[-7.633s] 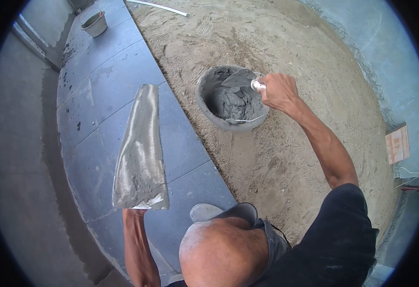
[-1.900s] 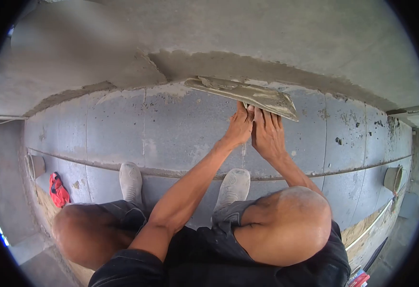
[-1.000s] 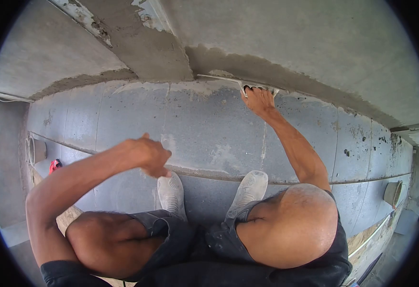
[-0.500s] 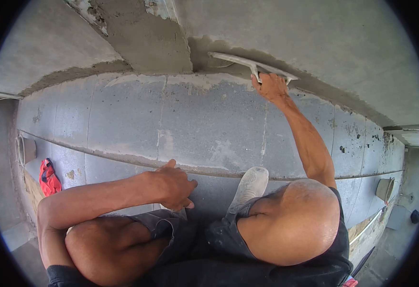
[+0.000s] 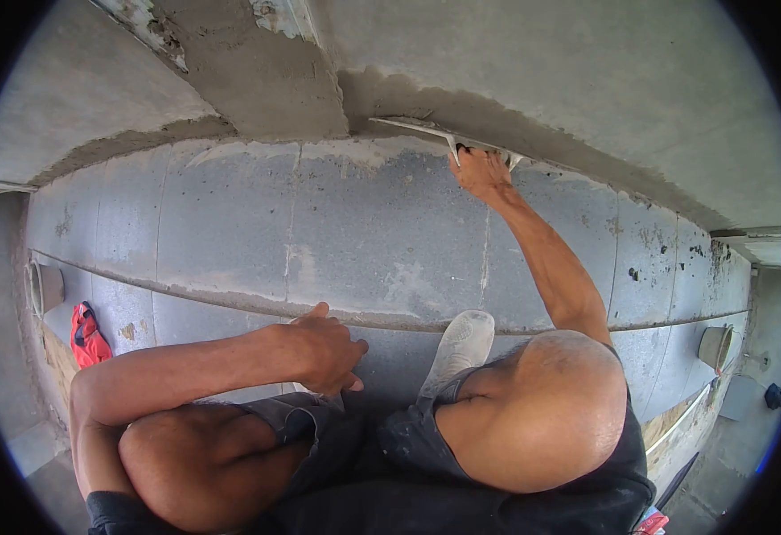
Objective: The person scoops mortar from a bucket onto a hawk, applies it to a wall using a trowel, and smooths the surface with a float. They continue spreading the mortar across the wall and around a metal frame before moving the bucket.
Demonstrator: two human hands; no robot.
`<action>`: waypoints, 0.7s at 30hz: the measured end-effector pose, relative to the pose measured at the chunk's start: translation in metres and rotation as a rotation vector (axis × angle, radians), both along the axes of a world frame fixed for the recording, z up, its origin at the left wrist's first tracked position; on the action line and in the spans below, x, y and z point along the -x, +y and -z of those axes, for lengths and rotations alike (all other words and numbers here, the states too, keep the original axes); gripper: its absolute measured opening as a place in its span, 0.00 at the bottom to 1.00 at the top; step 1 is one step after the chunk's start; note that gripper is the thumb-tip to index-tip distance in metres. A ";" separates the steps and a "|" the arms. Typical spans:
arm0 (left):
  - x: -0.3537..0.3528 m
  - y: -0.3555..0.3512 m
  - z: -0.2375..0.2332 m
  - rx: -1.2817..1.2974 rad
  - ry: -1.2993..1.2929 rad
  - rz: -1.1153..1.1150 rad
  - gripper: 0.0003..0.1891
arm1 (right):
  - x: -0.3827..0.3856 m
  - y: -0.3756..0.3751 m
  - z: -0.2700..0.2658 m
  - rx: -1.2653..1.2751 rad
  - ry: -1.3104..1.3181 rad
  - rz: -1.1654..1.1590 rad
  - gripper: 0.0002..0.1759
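While the right hand [image 5: 482,173] is closed around the handle of a plastering trowel [image 5: 417,127], the left hand [image 5: 322,353] is partly open, fingers loosely bent, with nothing visible in its grip. Trowel position: at the foot of the wall [image 5: 587,80], long side running along the darker mortar band [image 5: 497,114], just above the far edge of the grey floor tiles [image 5: 364,223]. Exact contact along the blade cannot be told. Left hand located near the left knee [image 5: 172,455], in front of the largely hidden left shoe; right shoe [image 5: 464,346] rests on the lower tiles, beyond the right knee [image 5: 578,383]. Also noted: red cloth [image 5: 89,337] near a bucket [image 5: 50,287] at far left; second bucket [image 5: 714,346] at far right; dark spatters on the tiles toward the right.
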State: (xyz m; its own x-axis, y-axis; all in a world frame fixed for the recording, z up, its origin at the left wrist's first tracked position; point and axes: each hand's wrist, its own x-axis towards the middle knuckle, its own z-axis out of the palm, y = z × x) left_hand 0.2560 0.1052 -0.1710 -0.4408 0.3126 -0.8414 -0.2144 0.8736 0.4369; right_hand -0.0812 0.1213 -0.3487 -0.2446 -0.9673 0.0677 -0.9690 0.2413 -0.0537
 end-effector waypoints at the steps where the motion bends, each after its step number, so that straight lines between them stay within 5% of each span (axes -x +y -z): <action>1: 0.000 0.000 0.000 0.001 0.003 -0.008 0.24 | 0.000 -0.004 0.002 0.003 -0.002 -0.001 0.22; 7: -0.003 0.000 0.009 -0.001 0.009 -0.009 0.25 | -0.008 -0.017 -0.033 -0.065 -0.056 0.097 0.23; 11: -0.008 0.001 0.013 0.008 0.011 0.017 0.25 | -0.006 -0.008 -0.058 0.096 -0.056 0.157 0.26; 14: -0.009 0.001 0.012 -0.007 0.031 -0.022 0.24 | 0.001 0.011 -0.057 0.447 -0.079 0.119 0.23; 21: -0.007 0.002 0.009 -0.012 0.029 -0.011 0.25 | 0.004 0.016 -0.012 0.136 0.121 -0.048 0.20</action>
